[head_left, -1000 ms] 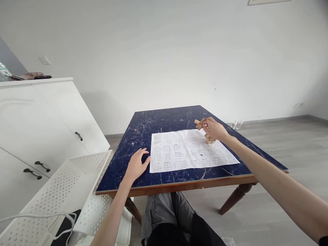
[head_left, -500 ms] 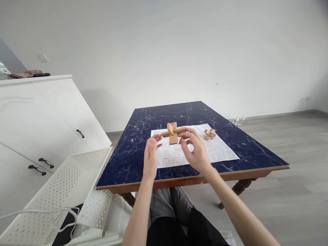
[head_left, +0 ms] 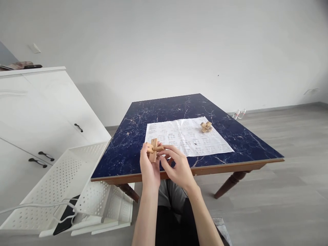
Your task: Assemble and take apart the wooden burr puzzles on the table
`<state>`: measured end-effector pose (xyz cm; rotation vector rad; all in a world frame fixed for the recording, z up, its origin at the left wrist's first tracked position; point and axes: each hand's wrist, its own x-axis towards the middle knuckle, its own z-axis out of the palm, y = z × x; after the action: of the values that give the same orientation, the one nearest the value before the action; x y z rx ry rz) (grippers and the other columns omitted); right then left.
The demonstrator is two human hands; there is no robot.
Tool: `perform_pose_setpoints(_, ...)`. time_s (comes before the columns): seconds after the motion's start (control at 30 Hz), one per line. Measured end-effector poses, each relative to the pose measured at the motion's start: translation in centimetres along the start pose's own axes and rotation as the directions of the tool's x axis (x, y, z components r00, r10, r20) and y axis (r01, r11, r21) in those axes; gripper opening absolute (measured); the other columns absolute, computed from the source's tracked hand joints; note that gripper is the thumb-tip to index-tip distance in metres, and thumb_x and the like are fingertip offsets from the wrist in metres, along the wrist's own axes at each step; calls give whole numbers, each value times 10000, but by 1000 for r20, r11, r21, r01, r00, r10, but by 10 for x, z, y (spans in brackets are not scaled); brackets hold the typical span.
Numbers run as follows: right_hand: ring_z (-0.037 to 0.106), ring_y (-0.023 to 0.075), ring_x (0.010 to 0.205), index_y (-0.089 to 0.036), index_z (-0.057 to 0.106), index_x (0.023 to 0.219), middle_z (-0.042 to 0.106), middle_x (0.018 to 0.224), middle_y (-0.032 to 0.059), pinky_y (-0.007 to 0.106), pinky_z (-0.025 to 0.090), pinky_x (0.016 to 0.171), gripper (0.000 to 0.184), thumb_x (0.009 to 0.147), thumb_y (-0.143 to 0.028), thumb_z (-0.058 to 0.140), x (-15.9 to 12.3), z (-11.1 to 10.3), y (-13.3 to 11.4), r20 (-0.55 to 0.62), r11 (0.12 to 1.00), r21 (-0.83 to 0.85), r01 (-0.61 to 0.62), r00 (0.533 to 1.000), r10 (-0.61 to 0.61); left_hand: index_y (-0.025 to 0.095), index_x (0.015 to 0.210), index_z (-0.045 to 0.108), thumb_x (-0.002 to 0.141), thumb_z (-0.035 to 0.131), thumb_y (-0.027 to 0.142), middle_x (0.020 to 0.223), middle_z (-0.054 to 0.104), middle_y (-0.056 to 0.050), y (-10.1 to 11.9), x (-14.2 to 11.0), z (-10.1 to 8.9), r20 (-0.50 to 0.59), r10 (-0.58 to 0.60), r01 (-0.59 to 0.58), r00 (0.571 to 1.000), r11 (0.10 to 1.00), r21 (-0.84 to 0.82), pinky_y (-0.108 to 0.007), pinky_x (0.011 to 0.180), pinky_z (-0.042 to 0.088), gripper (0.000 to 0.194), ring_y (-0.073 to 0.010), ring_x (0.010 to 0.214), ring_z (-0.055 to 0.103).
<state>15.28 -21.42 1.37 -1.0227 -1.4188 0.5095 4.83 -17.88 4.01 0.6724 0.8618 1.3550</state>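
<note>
Between my hands, over the near edge of the table, is a wooden interlocking puzzle of crossed pieces, with dark numbers on some faces. My left hand is wrapped round its left side, the thumb on the piece marked 2. With thumb and fingers, my right hand grips the rounded bar that juts out to the right. Parts of the puzzle are hidden by my fingers. A second wooden puzzle, cross-shaped and marked, rests on a printed instruction sheet.
The sheet lies on a blue marbled table with a wooden edge. To the left are a white cabinet and a perforated white basket with a white cable. Two clear bottles stand on the floor by the wall.
Both hands have brought the puzzle nearer to me and to the left. It is turned, so the piece marked 2 shows, and my left hand now wraps it more closely.
</note>
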Motion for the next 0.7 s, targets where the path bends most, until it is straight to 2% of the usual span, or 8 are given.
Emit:
perform_pose_setpoints(0.07, 709, 152, 684, -230, 698, 982, 771, 1267, 104, 306, 571, 591, 106, 1032, -274, 615, -3, -6, 0, 21, 997, 28, -67, 998, 67, 201, 1148, 699, 1007, 576, 596, 1205, 786, -127, -5, 1, -1, -22, 21, -20, 1000, 999, 49, -417, 997, 631, 437, -315, 1207, 767)
perform_pose_setpoints(0.1, 698, 156, 650, -233, 669, 976, 797, 1168, 93, 303, 557, 571, 108, 1036, -311, 626, -4, -9, 0, 18, 993, 36, -109, 994, 109, 208, 1139, 682, 1014, 561, 574, 1193, 785, -121, -6, 1, -1, -19, 33, -31, 999, 997, 73, -410, 1003, 627, 405, -310, 1218, 765)
perform_pose_setpoints(0.17, 695, 177, 622, -246, 624, 1030, 804, 958, 50, 301, 535, 553, 136, 1041, -380, 644, -6, -16, 2, 3, 983, 25, -184, 983, 184, 218, 1140, 652, 1018, 571, 521, 1185, 782, -111, -9, 1, -1, 1, 43, -43, 999, 992, 119, -403, 1009, 619, 336, -306, 1237, 759)
perform_pose_setpoints(0.23, 710, 196, 651, -253, 621, 1112, 794, 912, 33, 303, 532, 568, 178, 1044, -416, 648, -7, -21, 7, -8, 977, -21, -211, 978, 211, 234, 1183, 625, 1012, 621, 489, 1214, 776, -103, -11, 0, 0, 25, 51, -55, 998, 983, 176, -412, 1017, 612, 307, -311, 1256, 750)
perform_pose_setpoints(0.33, 711, 196, 690, -255, 676, 1089, 804, 1034, 61, 313, 534, 618, 184, 1070, -427, 612, -8, -26, 13, -1, 979, -127, -158, 987, 159, 262, 1284, 578, 1001, 702, 473, 1284, 762, -102, -16, -2, -1, 59, 48, -61, 997, 968, 244, -432, 1077, 585, 375, -308, 1301, 729)
perform_pose_setpoints(0.5, 710, 210, 722, -259, 687, 1024, 797, 946, 40, 312, 511, 693, 211, 1116, -392, 552, -10, -30, 18, -2, 967, -239, -83, 996, 85, 294, 1456, 431, 1026, 683, 520, 1375, 717, -121, -25, -3, 0, 69, 56, -75, 996, 951, 301, -429, 1105, 582, 547, -286, 1344, 704)
perform_pose_setpoints(0.7, 709, 213, 741, -250, 692, 1028, 786, 915, 46, 300, 483, 690, 204, 1119, -375, 559, -11, -33, 19, -16, 954, -298, -35, 999, 32, 281, 1412, 360, 1007, 697, 516, 1364, 691, -129, -25, -5, 9, 39, 130, -136, 991, 955, 262, -411, 1045, 609, 577, -279, 1294, 726)
